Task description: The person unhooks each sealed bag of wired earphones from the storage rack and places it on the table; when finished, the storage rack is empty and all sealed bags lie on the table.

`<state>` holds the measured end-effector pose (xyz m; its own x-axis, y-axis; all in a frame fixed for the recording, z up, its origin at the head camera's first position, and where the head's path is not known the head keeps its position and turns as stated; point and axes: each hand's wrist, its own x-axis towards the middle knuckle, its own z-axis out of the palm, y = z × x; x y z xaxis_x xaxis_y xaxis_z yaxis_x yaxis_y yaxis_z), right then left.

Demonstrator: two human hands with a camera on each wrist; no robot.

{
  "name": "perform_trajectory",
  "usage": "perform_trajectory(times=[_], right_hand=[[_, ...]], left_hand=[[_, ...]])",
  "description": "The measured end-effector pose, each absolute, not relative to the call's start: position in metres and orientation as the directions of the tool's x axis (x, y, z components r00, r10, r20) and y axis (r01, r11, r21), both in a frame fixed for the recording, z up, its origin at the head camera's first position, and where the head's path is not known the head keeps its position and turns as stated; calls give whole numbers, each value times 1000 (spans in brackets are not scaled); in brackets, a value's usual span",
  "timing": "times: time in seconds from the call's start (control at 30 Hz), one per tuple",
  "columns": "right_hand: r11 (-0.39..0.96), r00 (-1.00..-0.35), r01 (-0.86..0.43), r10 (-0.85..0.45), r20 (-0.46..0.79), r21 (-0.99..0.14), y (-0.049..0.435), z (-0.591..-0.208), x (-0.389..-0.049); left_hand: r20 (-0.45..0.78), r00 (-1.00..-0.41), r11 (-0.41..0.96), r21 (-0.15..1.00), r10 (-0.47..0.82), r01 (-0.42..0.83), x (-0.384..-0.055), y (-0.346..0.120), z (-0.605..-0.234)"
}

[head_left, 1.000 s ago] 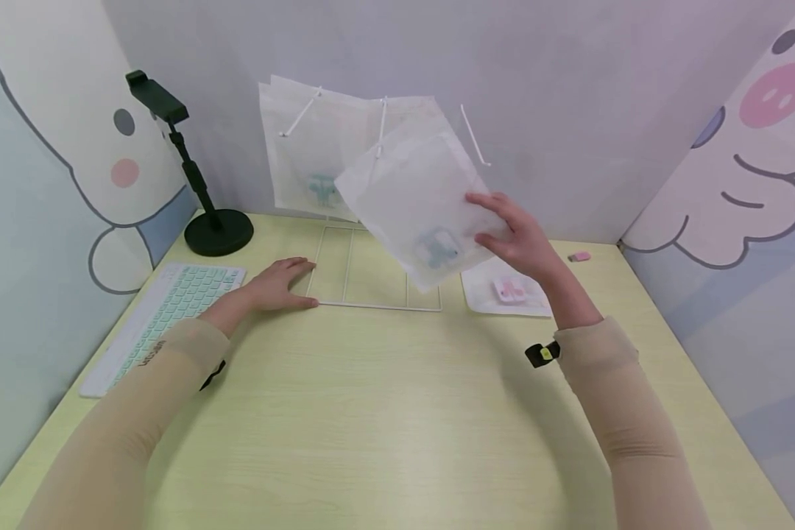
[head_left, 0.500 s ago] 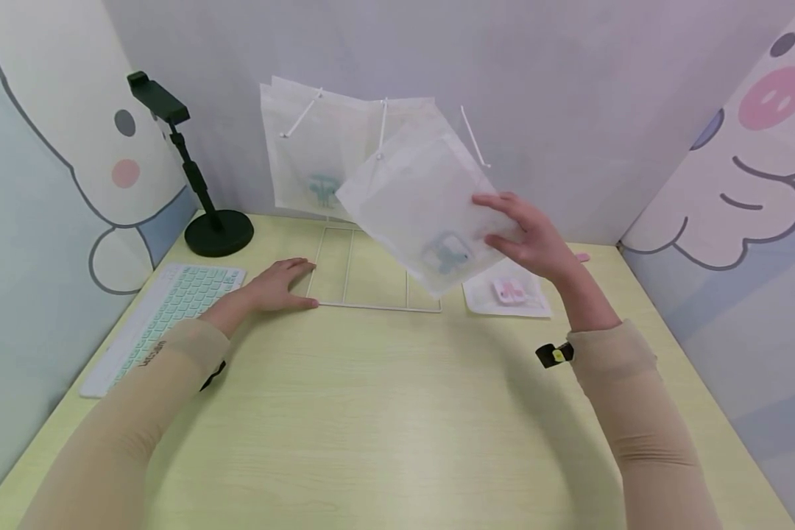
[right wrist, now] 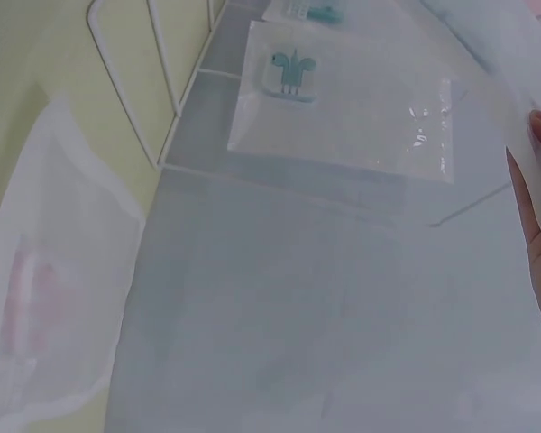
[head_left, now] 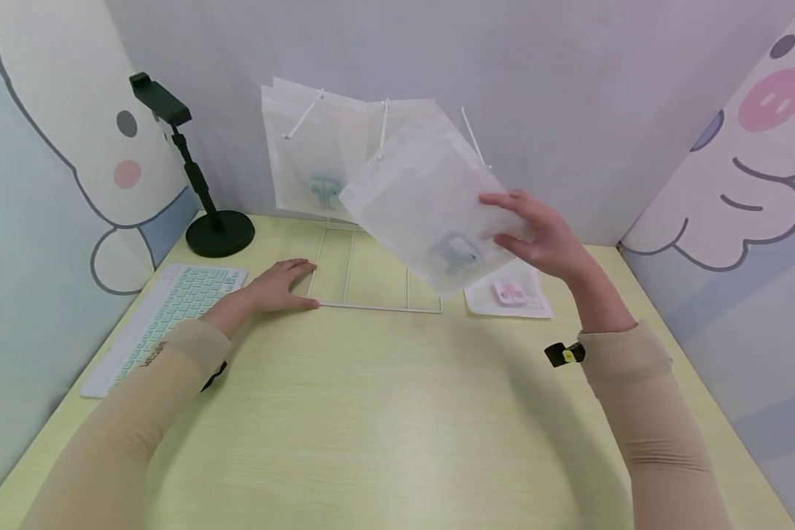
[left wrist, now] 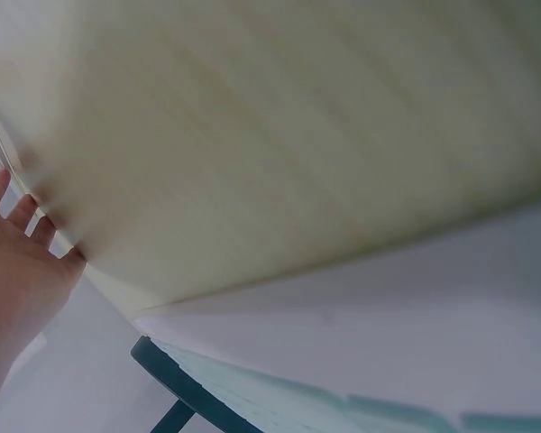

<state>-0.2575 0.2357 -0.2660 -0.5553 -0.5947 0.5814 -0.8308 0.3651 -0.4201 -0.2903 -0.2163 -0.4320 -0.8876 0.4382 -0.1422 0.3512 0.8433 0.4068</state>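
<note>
My right hand (head_left: pixel 536 232) pinches the right edge of a translucent white plastic bag (head_left: pixel 417 191) with blue earphones (head_left: pixel 456 254) showing through near its lower corner. The bag is tilted, its left part overlapping the tip of the middle hook (head_left: pixel 383 129) of a white wire display rack (head_left: pixel 377 307). Another bag with teal earphones (right wrist: pixel 293 72) hangs to the left, behind the left hook (head_left: pixel 303 114). My left hand (head_left: pixel 278 285) rests at the left side of the rack's base, fingers extended and fingertips touching its wire. In the left wrist view, the left fingertips (left wrist: pixel 77 257) meet the table edge.
A flat bag with a pink item (head_left: pixel 509 292) lies on the table right of the rack. The right hook (head_left: pixel 473 136) carries nothing. At left are a white keyboard with mint keys (head_left: pixel 199 294) and a black stand (head_left: pixel 220 234). A wall stands behind.
My right hand has drifted right and slightly down, drawing the bag with it. A small pink object at the back right has become hidden behind that hand. My left hand stays put.
</note>
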Motion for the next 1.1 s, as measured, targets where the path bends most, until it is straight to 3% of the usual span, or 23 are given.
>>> perform_trajectory(times=[0.27,0.4,0.7,0.97,1.1], right_hand=[[323,-500,-865,-625,600,-385,237,-257,-254],[333,-502,-864,-621,602,-377,239,-253,-251],[370,-540,-841,-556,632,-394,263,-250,-244],[369,-638,-770,-433,637,-521,299,-257,-226],[246,-670,-738,-384,636,-628,316,-262,-217]], left_hand=[[-144,-887,846,398,439,354,-292,-216,-435],[-141,-887,845,398,440,356,-292,-216,-435],[-149,-887,847,400,437,350,-292,-216,-435],[-142,-887,846,398,439,355,-292,-216,-435],[-146,-888,847,399,436,351,-291,-216,-434]])
